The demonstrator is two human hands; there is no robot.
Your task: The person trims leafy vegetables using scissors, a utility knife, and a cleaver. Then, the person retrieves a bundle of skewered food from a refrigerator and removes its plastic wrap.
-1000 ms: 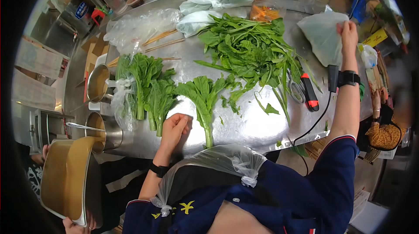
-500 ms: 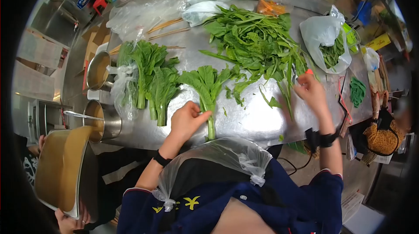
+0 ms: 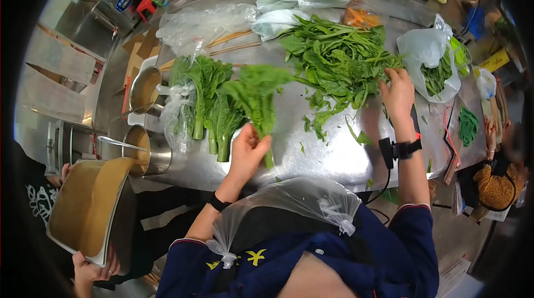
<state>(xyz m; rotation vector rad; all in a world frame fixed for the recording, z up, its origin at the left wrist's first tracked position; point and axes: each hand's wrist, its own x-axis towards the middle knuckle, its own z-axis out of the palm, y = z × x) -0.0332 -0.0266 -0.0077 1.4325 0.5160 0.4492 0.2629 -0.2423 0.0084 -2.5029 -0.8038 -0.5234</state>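
My left hand (image 3: 248, 150) is closed round the stalk of a leafy green (image 3: 257, 97), raised a little over the steel table with its blurred leaves pointing away from me. More leafy stalks (image 3: 214, 103) lie just left of it. My right hand (image 3: 398, 91) reaches the right edge of a large heap of loose leafy greens (image 3: 339, 58). Its fingers curl onto the stems there, and their tips are partly hidden. Beside my right wrist lies a dark, narrow object with a red end (image 3: 416, 122), partly covered by the arm.
A white plastic bag of greens (image 3: 428, 64) stands to the right. Left are a knotted clear bag (image 3: 179, 114) and steel pots of brown liquid (image 3: 149, 153). A person's hands (image 3: 95, 270) tip a large container (image 3: 89, 214) over one pot. Skewers (image 3: 235, 47) lie further back.
My left hand has closed round the leafy stalk and lifted it. My right hand has moved away from me, onto the heap's edge. Liquid now runs from the tilted container towards the pot.
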